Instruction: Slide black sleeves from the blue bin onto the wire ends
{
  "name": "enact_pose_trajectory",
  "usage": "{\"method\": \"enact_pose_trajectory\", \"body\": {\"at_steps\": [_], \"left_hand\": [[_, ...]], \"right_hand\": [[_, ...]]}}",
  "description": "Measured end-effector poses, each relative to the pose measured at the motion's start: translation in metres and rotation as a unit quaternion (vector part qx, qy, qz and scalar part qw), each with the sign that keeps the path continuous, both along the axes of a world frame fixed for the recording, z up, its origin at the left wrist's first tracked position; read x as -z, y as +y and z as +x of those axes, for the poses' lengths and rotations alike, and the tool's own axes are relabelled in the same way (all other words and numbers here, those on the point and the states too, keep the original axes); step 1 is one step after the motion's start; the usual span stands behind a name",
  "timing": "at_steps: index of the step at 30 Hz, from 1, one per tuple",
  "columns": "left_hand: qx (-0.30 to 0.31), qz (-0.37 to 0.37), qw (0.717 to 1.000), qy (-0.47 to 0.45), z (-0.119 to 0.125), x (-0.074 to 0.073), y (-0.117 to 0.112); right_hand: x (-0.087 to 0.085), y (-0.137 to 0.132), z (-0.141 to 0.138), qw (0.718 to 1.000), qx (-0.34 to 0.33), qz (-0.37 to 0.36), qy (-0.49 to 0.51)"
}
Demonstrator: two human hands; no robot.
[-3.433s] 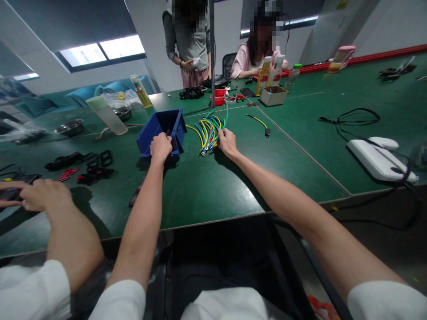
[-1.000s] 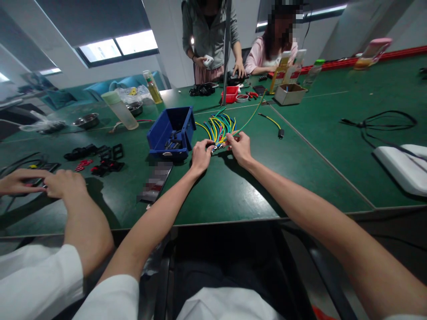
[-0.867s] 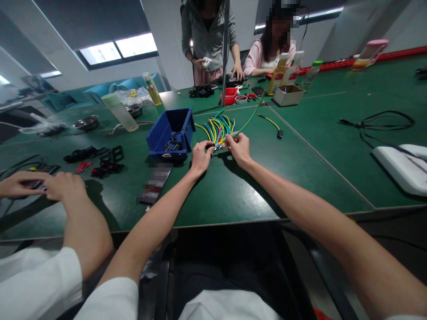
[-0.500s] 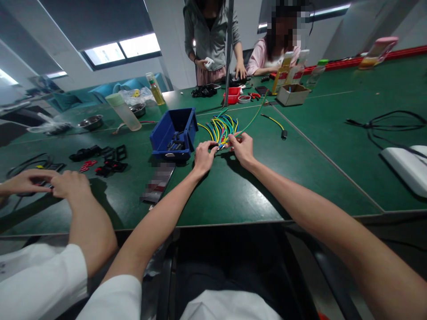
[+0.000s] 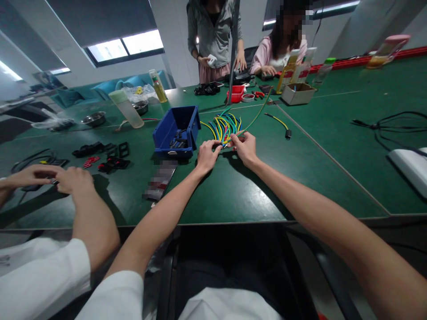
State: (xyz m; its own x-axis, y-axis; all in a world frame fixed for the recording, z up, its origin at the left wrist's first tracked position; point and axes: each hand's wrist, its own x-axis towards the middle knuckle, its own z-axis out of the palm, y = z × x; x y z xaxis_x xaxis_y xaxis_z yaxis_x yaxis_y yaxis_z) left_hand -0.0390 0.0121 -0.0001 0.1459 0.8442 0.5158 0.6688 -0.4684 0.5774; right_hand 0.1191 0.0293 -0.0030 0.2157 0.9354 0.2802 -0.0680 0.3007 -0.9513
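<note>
A fanned bundle of yellow, green and blue wires (image 5: 223,126) lies on the green table (image 5: 213,200) in front of me. At its near end, my left hand (image 5: 208,155) is closed in a pinch; what sits between its fingertips is too small to make out. Close beside it, my right hand (image 5: 246,149) pinches a long green wire (image 5: 259,112), whose free end rises toward the back right. The fingertips of both hands nearly meet over the wire ends. Just left of the bundle stands a blue bin (image 5: 175,133) holding small black parts.
To the right lies a short yellow-black wire (image 5: 278,120) with a black connector. A dark packet (image 5: 162,180) is beside my left forearm. At far left, a co-worker's hands (image 5: 71,180) handle something small. Bottles, a red tray (image 5: 236,94) and a cardboard box (image 5: 298,94) stand farther back.
The view has shifted slightly, and both my hands stay at the wire ends with little movement. Across the table, the seated person's hand has come into clearer view on the tabletop.
</note>
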Motion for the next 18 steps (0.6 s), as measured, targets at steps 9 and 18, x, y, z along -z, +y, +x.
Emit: {"method": "enact_pose_trajectory", "body": {"at_steps": [9, 18], "left_hand": [[0.014, 0.005, 1.0, -0.025, 0.0001, -0.0002, 0.0011], [0.031, 0.008, 0.999, -0.038, 0.001, -0.0017, 0.0003]], "right_hand": [[-0.0039, -0.0021, -0.0012, 1.0, -0.001, -0.02, 0.008], [-0.0059, -0.0016, -0.0005, 0.999, -0.021, -0.032, 0.016]]}}
